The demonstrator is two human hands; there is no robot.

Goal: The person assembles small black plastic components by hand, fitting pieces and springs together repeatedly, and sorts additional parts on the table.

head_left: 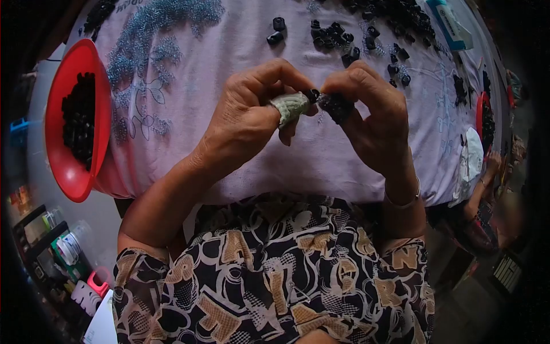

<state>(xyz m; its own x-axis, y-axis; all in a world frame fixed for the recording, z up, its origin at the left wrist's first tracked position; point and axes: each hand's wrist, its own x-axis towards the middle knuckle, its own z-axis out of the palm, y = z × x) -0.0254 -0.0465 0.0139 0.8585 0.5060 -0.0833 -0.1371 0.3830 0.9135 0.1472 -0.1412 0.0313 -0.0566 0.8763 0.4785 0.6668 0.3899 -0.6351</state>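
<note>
While black caps (pixel 332 35) lie beyond, both hands (pixel 243 112) meet.

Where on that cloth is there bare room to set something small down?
Two patches of the cloth look bare: one between the bluish coils and the left hand, another along the near edge, below both hands. It's crowded at the far right, beyond the right hand, with black pieces.

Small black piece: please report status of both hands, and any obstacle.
Left hand pinching small black piece. Right hand close beside it, grip unclear. Loose black pieces beyond, on cloth, not blocking.
</note>
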